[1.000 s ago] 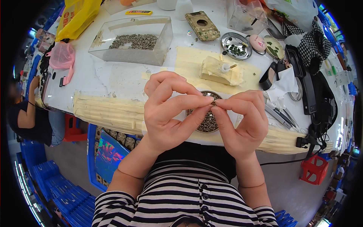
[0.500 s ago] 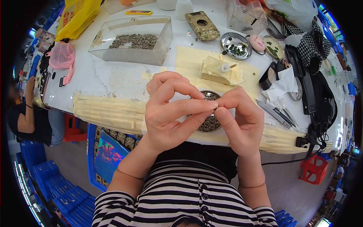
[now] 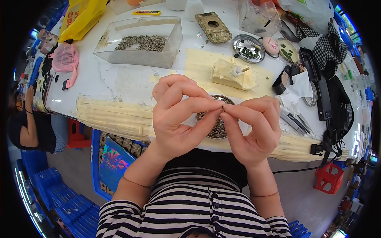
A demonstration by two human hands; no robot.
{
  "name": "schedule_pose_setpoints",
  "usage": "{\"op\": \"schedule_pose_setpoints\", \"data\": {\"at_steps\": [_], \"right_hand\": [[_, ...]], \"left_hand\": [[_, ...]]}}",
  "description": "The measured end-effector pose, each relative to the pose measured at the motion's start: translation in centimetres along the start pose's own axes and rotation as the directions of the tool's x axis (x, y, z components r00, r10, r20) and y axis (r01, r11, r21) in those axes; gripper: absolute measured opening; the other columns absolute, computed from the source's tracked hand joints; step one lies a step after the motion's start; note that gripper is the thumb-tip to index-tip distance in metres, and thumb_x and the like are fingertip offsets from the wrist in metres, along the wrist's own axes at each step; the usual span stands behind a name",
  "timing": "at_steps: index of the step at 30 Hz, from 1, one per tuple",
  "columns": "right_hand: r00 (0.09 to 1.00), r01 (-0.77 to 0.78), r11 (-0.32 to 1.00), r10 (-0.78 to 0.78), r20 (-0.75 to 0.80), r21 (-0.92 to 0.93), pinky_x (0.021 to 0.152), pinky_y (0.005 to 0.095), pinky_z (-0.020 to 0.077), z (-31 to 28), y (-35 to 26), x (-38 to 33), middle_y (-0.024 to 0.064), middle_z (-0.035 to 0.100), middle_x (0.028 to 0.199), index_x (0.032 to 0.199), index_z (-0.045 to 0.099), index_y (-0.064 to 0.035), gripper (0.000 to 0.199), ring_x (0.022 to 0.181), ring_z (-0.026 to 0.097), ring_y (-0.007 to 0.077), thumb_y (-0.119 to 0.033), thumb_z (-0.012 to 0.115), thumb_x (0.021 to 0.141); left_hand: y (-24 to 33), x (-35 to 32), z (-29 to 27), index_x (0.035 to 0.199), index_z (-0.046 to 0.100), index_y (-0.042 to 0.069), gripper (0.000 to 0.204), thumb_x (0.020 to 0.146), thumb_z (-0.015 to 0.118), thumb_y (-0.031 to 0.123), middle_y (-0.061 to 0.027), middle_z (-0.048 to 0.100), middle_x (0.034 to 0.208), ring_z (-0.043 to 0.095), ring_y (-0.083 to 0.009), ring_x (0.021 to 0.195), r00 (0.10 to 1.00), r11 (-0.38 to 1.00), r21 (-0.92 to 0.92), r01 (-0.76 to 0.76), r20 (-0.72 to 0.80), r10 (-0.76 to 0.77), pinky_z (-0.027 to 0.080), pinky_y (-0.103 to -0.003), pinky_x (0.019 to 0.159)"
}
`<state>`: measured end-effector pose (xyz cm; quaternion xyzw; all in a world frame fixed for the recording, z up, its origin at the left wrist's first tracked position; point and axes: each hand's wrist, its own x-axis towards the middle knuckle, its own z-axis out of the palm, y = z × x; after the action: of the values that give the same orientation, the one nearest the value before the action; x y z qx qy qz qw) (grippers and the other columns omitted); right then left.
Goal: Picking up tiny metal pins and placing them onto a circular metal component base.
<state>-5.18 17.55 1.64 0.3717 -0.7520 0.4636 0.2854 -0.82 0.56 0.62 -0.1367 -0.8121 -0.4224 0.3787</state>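
Note:
My left hand [image 3: 180, 115] and my right hand [image 3: 254, 129] meet at the fingertips above a round metal dish [image 3: 212, 137]. Small grey-brown bits [image 3: 216, 129] fill the dish, which the hands partly cover. Thumb and forefinger of each hand are pinched together over a tiny dark piece [image 3: 223, 108], too small to name. Just beyond the hands stands a block wrapped in cream tape [image 3: 226, 75], with a little white nozzle and a stick on top.
Behind on the left is a clear plastic box [image 3: 158, 59] with similar bits. A camouflage-patterned case [image 3: 214, 27] and a dish of dark green pieces [image 3: 249, 48] lie further back. Tweezers [image 3: 295, 121] rest at right. A blue crate [image 3: 95, 158] stands below the table's left edge; another person [image 3: 29, 129] sits far left.
My right hand has shifted slightly, its fingers straighter and its thumb moved a little left. The fingertips of both hands have moved slightly left and up, still pinched together.

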Motion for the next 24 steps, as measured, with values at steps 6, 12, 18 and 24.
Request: {"op": "schedule_pose_setpoints", "data": {"at_steps": [6,12,18,24], "right_hand": [[0.989,-0.135,0.983,0.127,0.068,0.127,0.065,0.0297,0.0428,-0.23,0.20,-0.04,0.0026,0.065,0.083,0.089,0.075,-0.0077,0.018,0.075,0.055,0.0195,-0.003,0.082,0.073],[0.932,-0.356,0.852,0.291,0.217,0.384,0.070,0.0285,0.0453,-0.18,0.38,-0.18,0.0058,0.066,0.084,0.091,0.074,-0.0025,0.008,0.079,0.057,0.0187,-0.004,0.076,0.083],[0.877,-0.479,0.734,0.371,0.306,0.481,0.073,0.0288,0.0453,-0.55,0.47,-0.14,0.0054,0.066,0.085,0.089,0.071,-0.0014,0.006,0.080,0.057,0.0180,-0.004,0.075,0.085],[0.945,-0.326,0.867,0.288,0.154,0.378,0.071,0.0290,0.0442,-0.27,0.43,-0.16,0.0050,0.066,0.082,0.086,0.070,-0.0029,0.009,0.078,0.056,0.0184,-0.002,0.077,0.080]], "left_hand": [[-0.08,0.01,-0.17,0.093,0.078,0.015,0.026,0.068,0.083,0.006,0.0024,0.066,0.089,0.053,-0.0231,0.092,1.000,0.999,-0.024,-0.027,0.003,0.027,0.041,-0.035,0.084],[-0.09,0.07,-0.14,0.095,0.080,0.018,0.028,0.069,0.083,0.007,0.0029,0.066,0.089,0.053,-0.0226,0.092,1.000,0.998,-0.058,-0.006,0.024,0.008,0.041,-0.035,0.085],[-0.07,0.08,-0.12,0.094,0.079,0.017,0.027,0.069,0.083,0.007,0.0029,0.066,0.088,0.053,-0.0221,0.091,1.000,0.998,-0.060,-0.001,0.029,0.003,0.039,-0.034,0.084],[-0.02,0.04,-0.01,0.090,0.078,0.015,0.025,0.068,0.083,0.005,0.0021,0.065,0.088,0.053,-0.0218,0.091,1.000,0.999,-0.037,0.017,0.000,-0.017,0.039,-0.034,0.082]]}}
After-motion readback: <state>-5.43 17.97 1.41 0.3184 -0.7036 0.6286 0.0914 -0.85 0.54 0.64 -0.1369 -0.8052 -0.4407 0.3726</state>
